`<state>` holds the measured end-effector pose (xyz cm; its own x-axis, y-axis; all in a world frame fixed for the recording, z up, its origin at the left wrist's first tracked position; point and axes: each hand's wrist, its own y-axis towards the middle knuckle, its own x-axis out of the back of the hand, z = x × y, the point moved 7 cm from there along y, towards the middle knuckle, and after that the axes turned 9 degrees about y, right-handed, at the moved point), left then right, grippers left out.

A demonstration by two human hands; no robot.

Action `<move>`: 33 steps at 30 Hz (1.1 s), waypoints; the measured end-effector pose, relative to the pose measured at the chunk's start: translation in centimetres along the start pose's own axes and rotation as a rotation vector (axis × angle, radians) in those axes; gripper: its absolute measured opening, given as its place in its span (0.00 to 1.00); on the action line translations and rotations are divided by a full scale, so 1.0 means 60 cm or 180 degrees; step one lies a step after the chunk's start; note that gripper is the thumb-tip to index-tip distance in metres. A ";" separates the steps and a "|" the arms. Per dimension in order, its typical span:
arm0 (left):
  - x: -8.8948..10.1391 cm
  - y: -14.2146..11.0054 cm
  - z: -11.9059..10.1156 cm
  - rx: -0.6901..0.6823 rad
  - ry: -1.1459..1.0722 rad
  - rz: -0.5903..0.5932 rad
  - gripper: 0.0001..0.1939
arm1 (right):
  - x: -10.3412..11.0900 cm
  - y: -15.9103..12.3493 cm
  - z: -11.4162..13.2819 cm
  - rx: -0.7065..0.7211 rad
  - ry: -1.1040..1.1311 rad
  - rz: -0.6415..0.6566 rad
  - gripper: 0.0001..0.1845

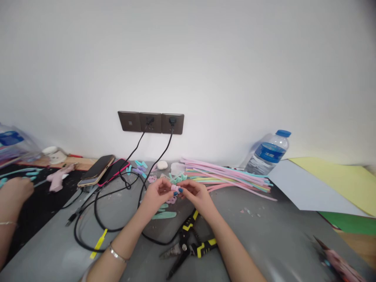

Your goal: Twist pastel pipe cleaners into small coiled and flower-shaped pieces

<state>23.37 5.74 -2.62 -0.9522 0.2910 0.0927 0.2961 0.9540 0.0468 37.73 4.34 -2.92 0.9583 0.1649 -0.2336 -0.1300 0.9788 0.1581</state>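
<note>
My left hand (156, 195) and my right hand (201, 196) meet over the grey table, fingertips pinched on a small pink coiled pipe cleaner (175, 188). Part of the coil is hidden by the fingers. Just behind it lie mint-green bent pipe cleaner pieces (178, 178). Pink looped pieces (152, 179) sit behind my left hand, and flat green strips (165, 215) lie below it. A bundle of long pastel pipe cleaners (232, 178) stretches to the right behind my right hand. Black-and-yellow pliers (185, 244) rest with handles spread between my forearms.
Black cables (96, 211) loop across the left side from wall sockets (151, 122). Two phones (98, 169) and a pink glue gun (58, 178) lie farther left, near another person's hand (16, 192). A water bottle (268, 152), paper sheets (311, 192) and a blurred pointed tool (337, 260) are right.
</note>
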 end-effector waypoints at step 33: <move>-0.007 -0.010 -0.041 -0.0888 0.1588 0.0340 0.06 | -0.011 -0.009 0.001 -0.0473 0.0022 0.0355 0.08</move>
<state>23.77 4.88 -0.24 -0.7855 0.2510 0.5657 0.4616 0.8464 0.2656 37.16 3.71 -2.80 0.9341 0.2737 -0.2292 -0.2719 0.9615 0.0401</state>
